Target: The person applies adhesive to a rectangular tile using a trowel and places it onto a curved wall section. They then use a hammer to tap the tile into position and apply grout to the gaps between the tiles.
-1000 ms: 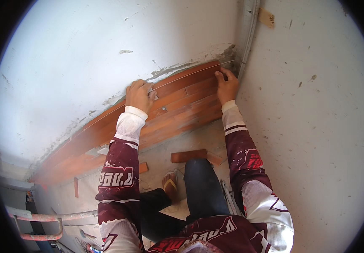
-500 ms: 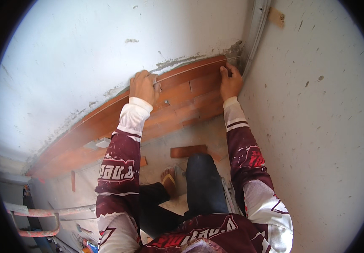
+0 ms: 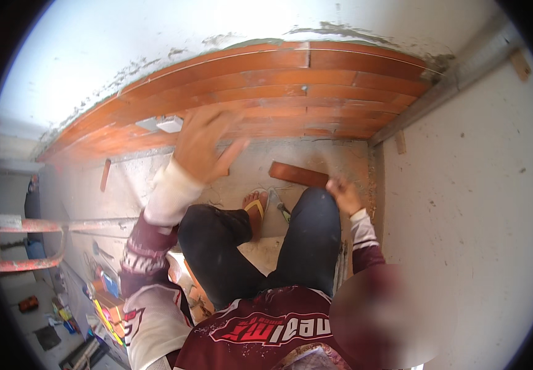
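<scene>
My left hand [image 3: 202,148] is raised in front of the tiled strip, smeared by motion, its fingers spread with nothing in them. Low on the right, beside my knee, my right hand [image 3: 345,197] grips the right end of a narrow red-brown brick tile [image 3: 297,174]. That tile slants over the floor, its left end farther away. Ahead, rows of similar orange-brown tiles [image 3: 334,77] cover the bottom of the wall. A thin string [image 3: 365,53] runs along their top row, with grey mortar showing above it.
A smooth, spotted wall [image 3: 464,179] rises close on my right. At the left is a red-and-white metal frame [image 3: 29,265], with tools and odds and ends behind it. A white block [image 3: 169,124] stands by the tiles. Another loose tile [image 3: 105,175] lies on the floor.
Both hands have left the top row of tiles. My right hand has come down to the loose tile and taken its end; my left has drawn back and opened. The view has shifted.
</scene>
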`<state>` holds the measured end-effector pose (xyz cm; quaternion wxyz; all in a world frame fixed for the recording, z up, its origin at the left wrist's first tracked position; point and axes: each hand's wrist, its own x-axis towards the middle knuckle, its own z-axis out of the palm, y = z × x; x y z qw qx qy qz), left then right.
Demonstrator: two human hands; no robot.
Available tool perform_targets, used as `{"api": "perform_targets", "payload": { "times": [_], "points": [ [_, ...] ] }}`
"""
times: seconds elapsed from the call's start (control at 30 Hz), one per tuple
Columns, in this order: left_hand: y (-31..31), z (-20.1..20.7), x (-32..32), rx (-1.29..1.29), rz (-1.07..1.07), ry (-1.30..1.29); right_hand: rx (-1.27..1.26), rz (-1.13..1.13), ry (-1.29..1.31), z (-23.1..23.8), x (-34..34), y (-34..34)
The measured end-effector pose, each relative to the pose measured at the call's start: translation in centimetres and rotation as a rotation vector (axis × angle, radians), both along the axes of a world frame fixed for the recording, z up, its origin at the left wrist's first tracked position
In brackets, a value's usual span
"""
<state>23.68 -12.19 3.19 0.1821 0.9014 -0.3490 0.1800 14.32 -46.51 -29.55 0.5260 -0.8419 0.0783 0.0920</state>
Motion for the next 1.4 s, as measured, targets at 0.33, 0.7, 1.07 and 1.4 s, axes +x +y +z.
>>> {"api": "perform_targets", "payload": {
  "times": [0.33, 0.7, 1.07, 1.4],
  "points": [
    [7.5, -6.6, -21.2, -0.355, 0.776, 0.375, -0.213, 0.308, -0.144, 3.9, 4.1, 10.4],
    [7.4, -6.3, -22.3, -0.394, 0.808, 0.369, -0.603, 0.541, 0.628, -14.0, -0.7, 22.3],
    [9.0, -4.6, -15.6, -0.415, 0.529, 0.460, -0.273, 0.319, 0.393, 0.5, 5.4, 18.0],
    [-6.4, 1.2, 7.8, -0.149, -0.131, -0.137, 0.487, -0.785, -0.843, 20.1, 8.3, 3.8]
  ]
}}
